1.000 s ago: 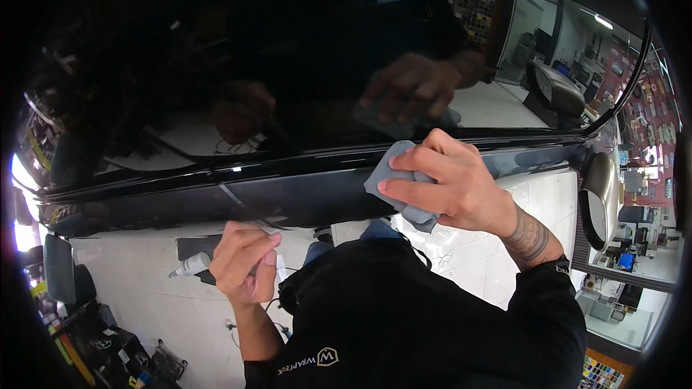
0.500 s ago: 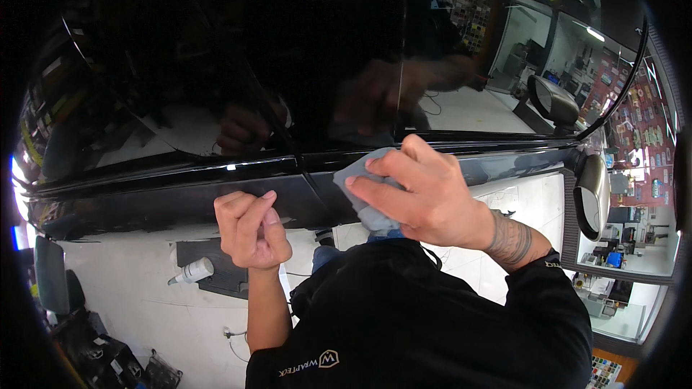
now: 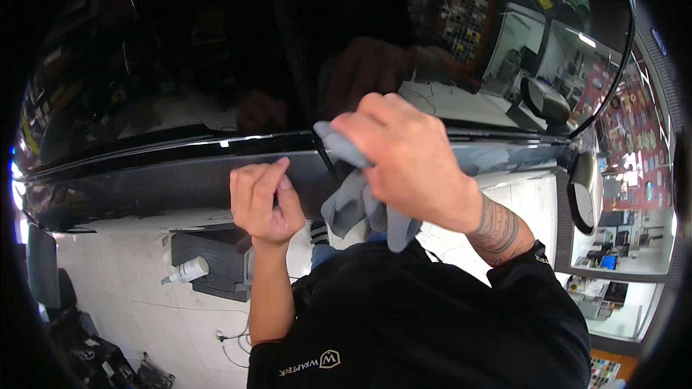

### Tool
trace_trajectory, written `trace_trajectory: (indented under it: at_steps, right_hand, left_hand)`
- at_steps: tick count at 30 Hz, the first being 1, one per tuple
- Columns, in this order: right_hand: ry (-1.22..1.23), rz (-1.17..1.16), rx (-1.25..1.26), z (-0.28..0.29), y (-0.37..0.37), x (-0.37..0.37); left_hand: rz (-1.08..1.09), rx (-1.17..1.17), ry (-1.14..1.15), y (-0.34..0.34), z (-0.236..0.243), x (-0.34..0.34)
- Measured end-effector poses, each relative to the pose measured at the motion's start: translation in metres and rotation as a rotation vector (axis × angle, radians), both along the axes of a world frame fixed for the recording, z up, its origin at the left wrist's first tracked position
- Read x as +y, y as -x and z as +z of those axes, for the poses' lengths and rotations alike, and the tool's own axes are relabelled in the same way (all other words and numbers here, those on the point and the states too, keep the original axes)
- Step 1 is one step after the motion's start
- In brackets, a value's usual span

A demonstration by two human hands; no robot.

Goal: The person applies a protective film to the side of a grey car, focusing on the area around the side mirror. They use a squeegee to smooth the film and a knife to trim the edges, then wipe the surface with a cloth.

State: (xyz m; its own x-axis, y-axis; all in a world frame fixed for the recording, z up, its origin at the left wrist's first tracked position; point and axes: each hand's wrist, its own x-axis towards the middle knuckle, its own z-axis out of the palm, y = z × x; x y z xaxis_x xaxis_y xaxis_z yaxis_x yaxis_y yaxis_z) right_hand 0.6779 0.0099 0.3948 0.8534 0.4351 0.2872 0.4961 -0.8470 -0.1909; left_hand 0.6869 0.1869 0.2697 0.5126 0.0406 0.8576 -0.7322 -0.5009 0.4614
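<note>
The grey cloth [image 3: 353,198] sits just right of the centre of your view, bunched under your right hand [image 3: 411,166] and pressed against the glossy black car body [image 3: 180,173] where a thin seam [image 3: 326,162] runs down through the panel. Part of the cloth pokes out at ten o'clock from your knuckles, and the rest hangs in loose folds at six o'clock below your palm. Your right hand is clenched around it, fingers curled over the top, back of the hand toward you.

Your left hand [image 3: 263,202] is at nine o'clock from the cloth, just beside it and apart from it. It grips nothing; the fingers are bent with their tips drawn together near the lower edge of the panel.

At seven o'clock from your left hand, mirrored in the paint, a white spray bottle [image 3: 186,271] lies against a dark mat [image 3: 209,263]. Far out at three o'clock, a side mirror [image 3: 587,191] juts from the car.
</note>
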Motion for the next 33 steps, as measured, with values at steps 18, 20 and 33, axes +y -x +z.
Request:
trace_trajectory:
  at_steps: [18, 20, 33]
  right_hand:
    - [-0.722, 0.392, 0.697, -0.070, 0.115, -0.072]
    - [-0.668, 0.106, 0.747, -0.074, 0.130, -0.091]
    - [-0.426, 0.009, 0.880, -0.114, 0.199, -0.203]
  left_hand:
    - [-0.817, 1.900, 0.432, 0.165, -0.075, 0.144]
    - [-0.634, 1.813, 0.123, 0.202, -0.133, 0.176]
    - [-0.293, 1.702, -0.492, 0.295, -0.186, -0.013]
